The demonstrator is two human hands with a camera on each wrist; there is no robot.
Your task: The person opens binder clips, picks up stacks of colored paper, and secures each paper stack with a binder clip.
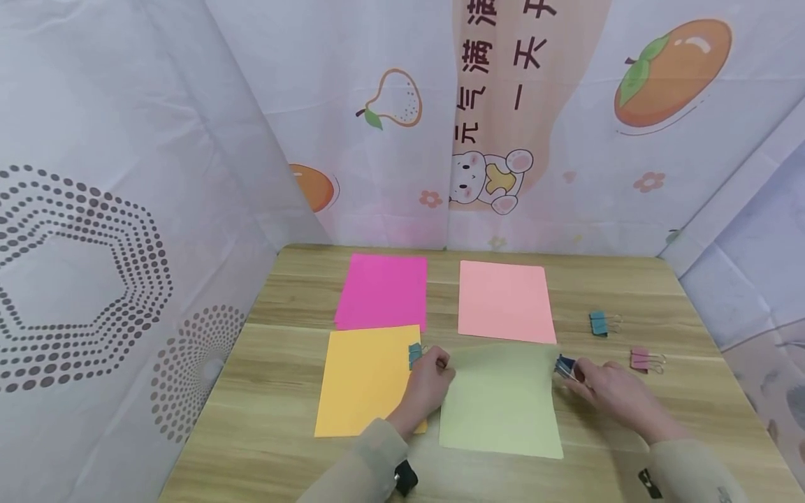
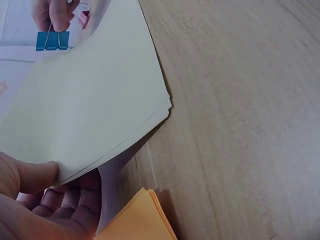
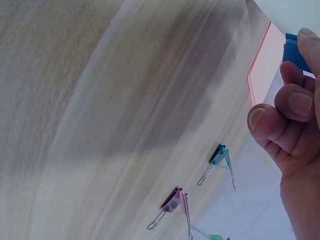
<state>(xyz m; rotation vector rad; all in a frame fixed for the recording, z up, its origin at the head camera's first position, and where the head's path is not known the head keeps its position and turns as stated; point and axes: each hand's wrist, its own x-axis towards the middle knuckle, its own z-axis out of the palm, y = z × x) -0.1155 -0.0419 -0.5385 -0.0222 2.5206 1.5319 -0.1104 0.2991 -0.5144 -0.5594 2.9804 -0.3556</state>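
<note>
A stack of pale green paper sheets point(image 1: 499, 405) lies at the front middle, its upper part lifted off the table. My left hand point(image 1: 430, 383) pinches its left edge, thumb on top and fingers curled beneath, as the left wrist view shows. At the right edge, my right hand point(image 1: 619, 395) grips a blue binder clip point(image 2: 52, 41) by its wire handles. The clip's mouth is at the paper's edge; whether it bites the sheets I cannot tell. A teal binder clip point(image 1: 414, 355) sits on the right edge of the yellow-orange paper stack point(image 1: 365, 384), beside my left hand.
Magenta paper point(image 1: 383, 290) and salmon-pink paper point(image 1: 505, 300) lie further back. To the right on the wooden table point(image 1: 283, 391) are a loose teal binder clip point(image 1: 599, 323) and a pink binder clip point(image 1: 640, 359). Printed cloth point(image 1: 377, 175) hangs behind the table.
</note>
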